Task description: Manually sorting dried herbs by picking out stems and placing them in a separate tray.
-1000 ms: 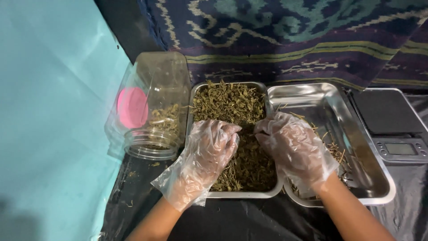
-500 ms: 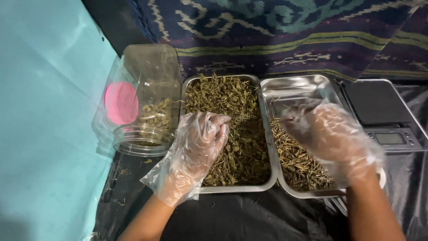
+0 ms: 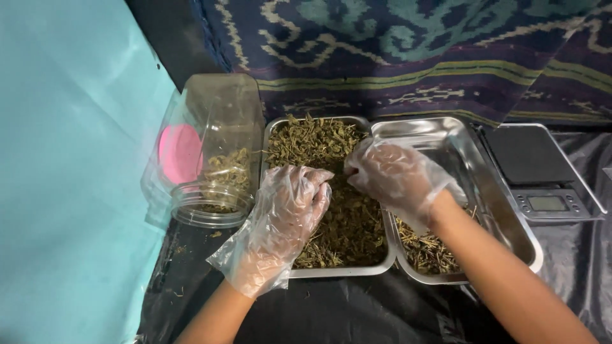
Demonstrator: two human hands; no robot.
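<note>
Your left hand (image 3: 284, 220), in a loose clear glove, curls its fingers (image 3: 315, 191) narrowly into the dried herbs (image 3: 347, 216) filling the steel tray (image 3: 338, 271) at frame centre. Your right hand (image 3: 398, 178) pinches a bit of herb over the same tray. A second tray (image 3: 503, 204) sits right, a tipped plastic jar (image 3: 213, 153) left, a scale (image 3: 545, 172) far right

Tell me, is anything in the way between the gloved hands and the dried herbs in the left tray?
Nothing visible is. The left hand rests on the dried herbs in the left tray, and the right hand hovers just over them. Only the thin clear gloves lie between skin and herbs.
</note>
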